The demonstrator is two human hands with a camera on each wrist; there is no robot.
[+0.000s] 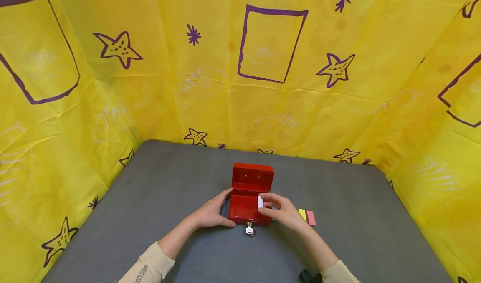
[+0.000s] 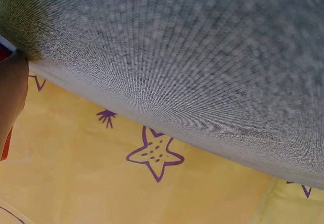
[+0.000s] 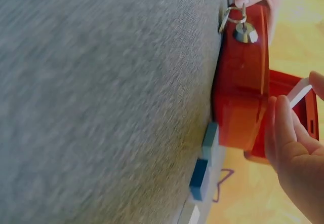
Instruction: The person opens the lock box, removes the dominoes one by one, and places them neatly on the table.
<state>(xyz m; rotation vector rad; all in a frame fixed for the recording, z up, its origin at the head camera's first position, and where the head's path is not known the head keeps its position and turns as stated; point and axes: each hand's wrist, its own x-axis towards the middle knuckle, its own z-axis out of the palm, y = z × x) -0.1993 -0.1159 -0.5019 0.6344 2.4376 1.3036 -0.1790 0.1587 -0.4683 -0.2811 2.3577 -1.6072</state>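
A red metal cash box point(image 1: 249, 213) stands on the grey table with its lid point(image 1: 253, 177) raised at the back. In its front lock sits a key with a white tag point(image 1: 249, 230); the lock point(image 3: 245, 33) also shows in the right wrist view. My left hand point(image 1: 211, 212) grips the box's left side, thumb at the front corner and fingers toward the back. Over the right part of the open box, my right hand point(image 1: 281, 210) pinches a small flat white piece point(image 1: 260, 202) between thumb and fingers. The left wrist view shows only part of the left hand point(image 2: 11, 92).
Right of the box lie a yellow strip point(image 1: 302, 214) and a pink strip point(image 1: 311, 218). Small bluish pieces point(image 3: 199, 177) line up beside the box in the right wrist view. Yellow patterned cloth point(image 1: 210, 103) walls in the grey table point(image 1: 169, 170) at the back and sides.
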